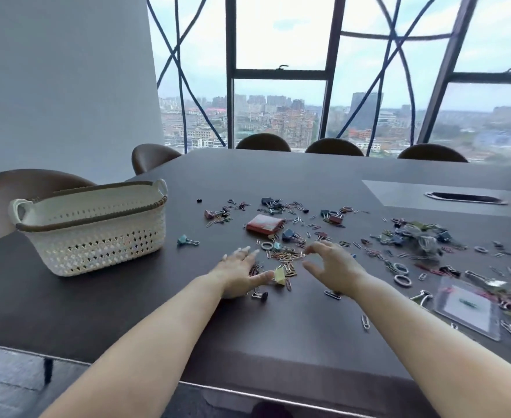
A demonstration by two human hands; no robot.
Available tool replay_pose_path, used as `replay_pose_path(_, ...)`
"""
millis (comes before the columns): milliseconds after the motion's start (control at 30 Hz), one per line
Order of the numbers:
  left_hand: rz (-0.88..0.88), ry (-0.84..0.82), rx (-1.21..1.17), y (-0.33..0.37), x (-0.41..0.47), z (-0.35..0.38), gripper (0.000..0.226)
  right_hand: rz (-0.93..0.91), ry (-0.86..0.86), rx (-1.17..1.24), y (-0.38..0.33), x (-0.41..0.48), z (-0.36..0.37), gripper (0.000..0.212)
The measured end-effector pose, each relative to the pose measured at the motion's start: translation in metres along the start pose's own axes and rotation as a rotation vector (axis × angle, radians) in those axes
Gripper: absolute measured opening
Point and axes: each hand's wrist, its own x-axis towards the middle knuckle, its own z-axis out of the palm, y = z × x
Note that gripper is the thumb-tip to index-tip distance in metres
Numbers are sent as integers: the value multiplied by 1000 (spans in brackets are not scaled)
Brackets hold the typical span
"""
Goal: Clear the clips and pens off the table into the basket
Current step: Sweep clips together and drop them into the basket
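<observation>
Left grip [242, 274]: spread, palm down, thumb touching a yellow binder clip [280, 276]. Right grip [331, 268]: spread and curled, holding nothing, just beside a heap of paper clips [284, 256] lying between both hands. White woven basket [93, 226]: upright on the bench [278, 333], left of the hands, well apart from the clips; contents hidden behind the wall. Red flat box [265, 223]: beyond the heap, among scattered clips. Denser clip pile [423, 239]: right, blurred, single pieces hard to tell. Clear plastic sleeve [467, 307]: near the right edge. Pens: none discernible.
</observation>
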Motion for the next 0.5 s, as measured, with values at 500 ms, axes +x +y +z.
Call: replay_pose_path(500,169,35,70,94,15,38,70,364,225,-154,80,-116,-36,61)
